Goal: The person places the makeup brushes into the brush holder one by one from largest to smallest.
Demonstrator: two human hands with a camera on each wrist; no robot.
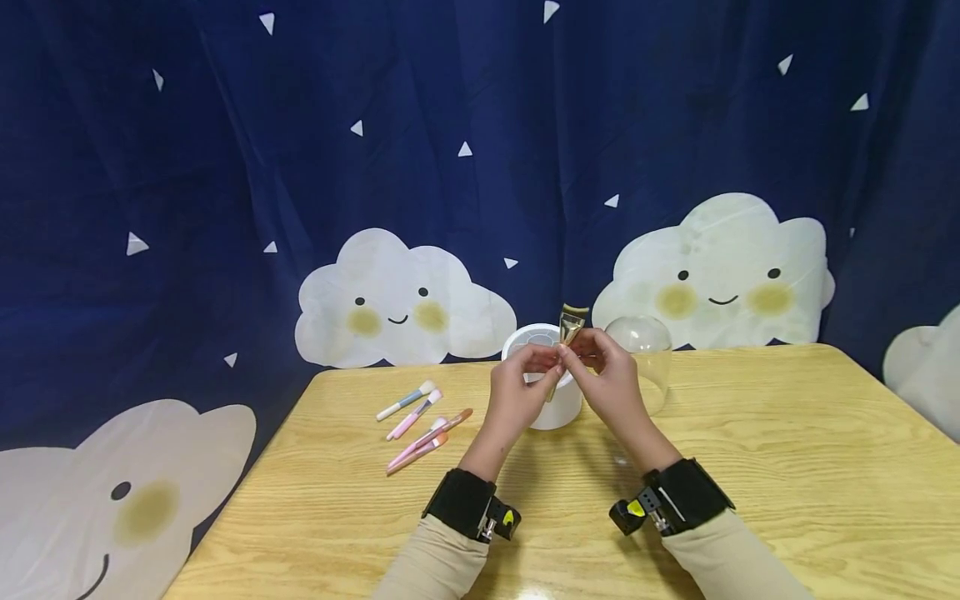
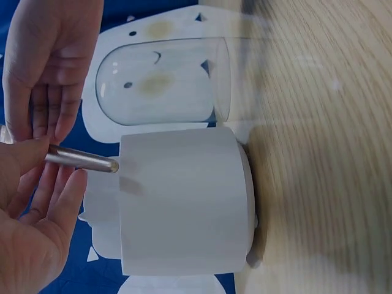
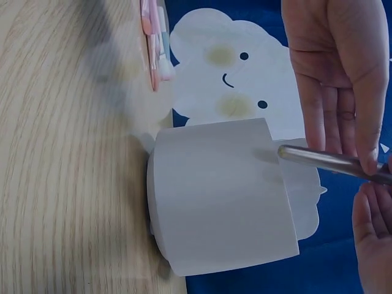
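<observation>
Both hands meet above a white round container (image 1: 555, 412), around an upright makeup brush (image 1: 572, 323) with a flat gold head. My left hand (image 1: 517, 387) pinches its handle between thumb and fingers. From the other side, my right hand (image 1: 611, 379) also pinches the brush, its thumb just below the wide head. In the left wrist view the rounded tip of the metallic handle (image 2: 86, 160) points down beside the container's upper wall. The container's grey top, with line markings, is partly hidden behind the hands.
A clear dome cover (image 1: 651, 367) stands behind the right hand, beside the container. Several makeup brushes (image 1: 411, 425) with pink, blue and white handles lie on the wooden table (image 1: 765, 433) at left. A dark blue curtain (image 1: 420, 75) with clouds hangs behind.
</observation>
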